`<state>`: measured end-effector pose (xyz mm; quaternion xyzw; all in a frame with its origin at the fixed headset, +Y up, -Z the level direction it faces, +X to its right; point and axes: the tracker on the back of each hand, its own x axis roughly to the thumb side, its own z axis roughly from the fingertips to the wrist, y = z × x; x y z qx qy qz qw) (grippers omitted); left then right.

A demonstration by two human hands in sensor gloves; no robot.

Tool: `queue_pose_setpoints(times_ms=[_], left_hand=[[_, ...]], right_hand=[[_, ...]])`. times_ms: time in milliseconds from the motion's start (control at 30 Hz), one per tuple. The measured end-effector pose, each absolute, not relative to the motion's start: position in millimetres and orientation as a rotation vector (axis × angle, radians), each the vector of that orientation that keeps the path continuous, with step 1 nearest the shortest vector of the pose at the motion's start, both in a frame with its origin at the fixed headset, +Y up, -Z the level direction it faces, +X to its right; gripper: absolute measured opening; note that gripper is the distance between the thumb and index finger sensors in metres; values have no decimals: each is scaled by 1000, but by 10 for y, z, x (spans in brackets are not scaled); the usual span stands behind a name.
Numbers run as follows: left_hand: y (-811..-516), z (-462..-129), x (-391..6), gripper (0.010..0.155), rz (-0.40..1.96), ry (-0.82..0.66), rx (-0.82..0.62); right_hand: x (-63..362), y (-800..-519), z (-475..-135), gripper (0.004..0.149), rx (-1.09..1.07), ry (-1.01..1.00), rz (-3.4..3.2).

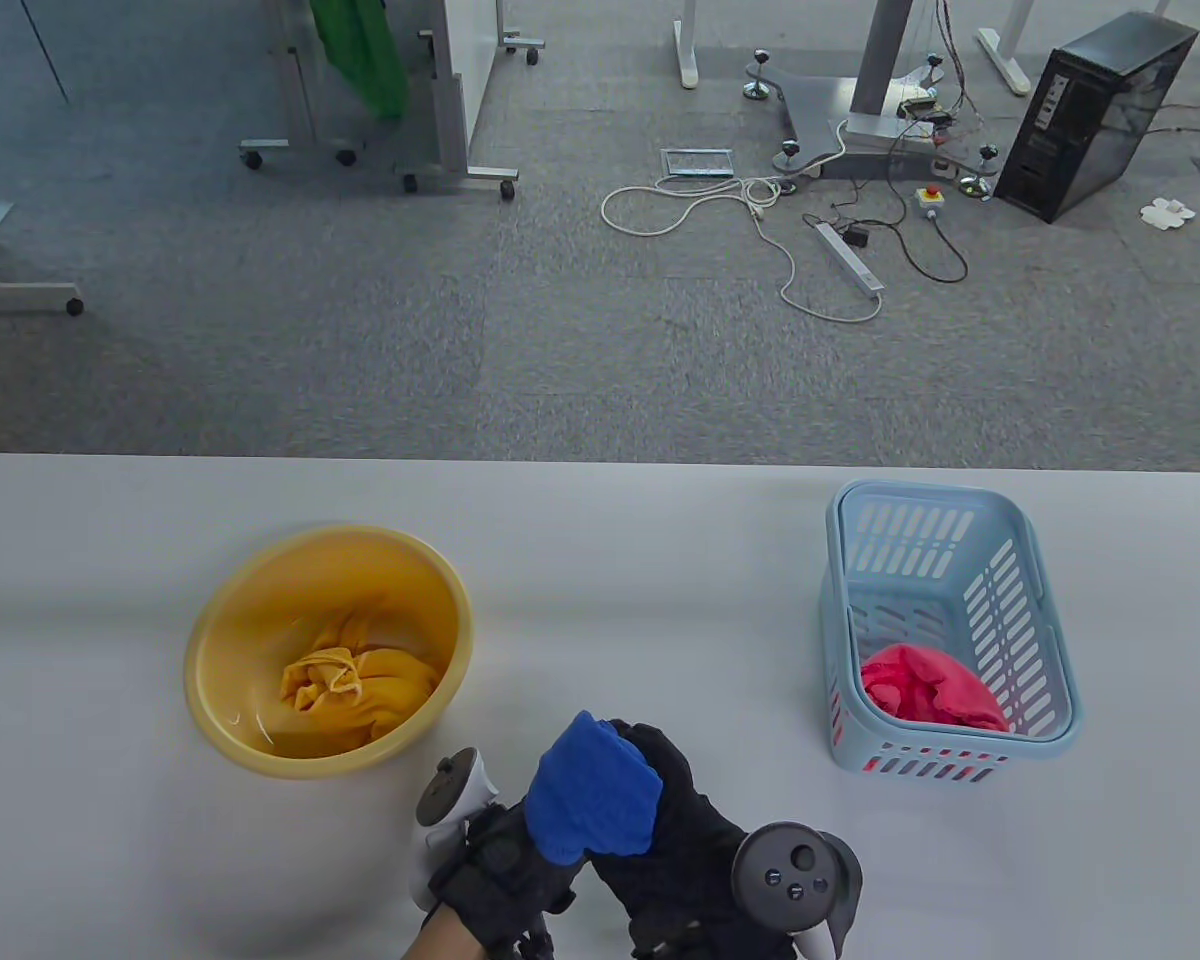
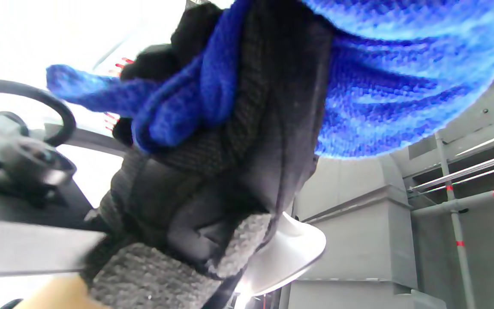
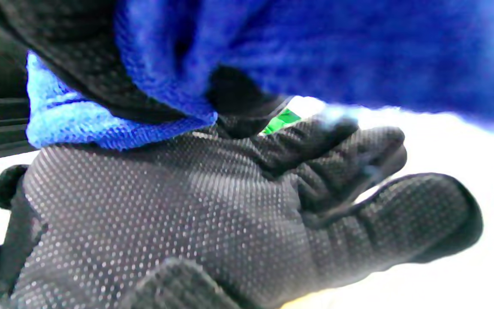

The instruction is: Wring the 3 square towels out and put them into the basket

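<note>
1. We see a black PC tower point(image 1: 1095, 115) on the floor, far right.
2. White cable point(image 1: 750, 215) and power strip point(image 1: 850, 260) lie near it.
3. Green cloth point(image 1: 365, 50) hangs far left.

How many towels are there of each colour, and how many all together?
Blue towel, held in both hands above the table: 1
Yellow towel, in the yellow basin: 1
Red towel, in the blue basket: 1
Total: 3 towels
</note>
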<state>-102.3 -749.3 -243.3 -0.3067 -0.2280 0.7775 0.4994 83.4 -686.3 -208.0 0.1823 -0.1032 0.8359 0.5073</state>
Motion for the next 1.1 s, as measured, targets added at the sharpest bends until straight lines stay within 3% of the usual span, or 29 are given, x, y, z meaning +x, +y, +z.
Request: queue_pose_setpoints(times_ms=[167,267,567,867,1100], left_hand=[[-7515,-2471,-1033,89,1831,-572,-697],[-7534,-2490,-1035,87,1836,-599,-750],[-7601,-2532,-1200,86,1670,-427,-795],[-7643,-2538,-1306,81,1779,-295,-778],[-7631,-2551,-1346,87,1839,-313,-751]], right_hand=[[932,-6807,-2090,91,444,-303,2035],[968,-6809,-2098,91,428,-316,2031],[1060,-6795,-2100,93,349,-376,2099],[1221,-6769,-2090,92,240,-414,2024],[1213,-6684,-2035,92,250,-598,2233]])
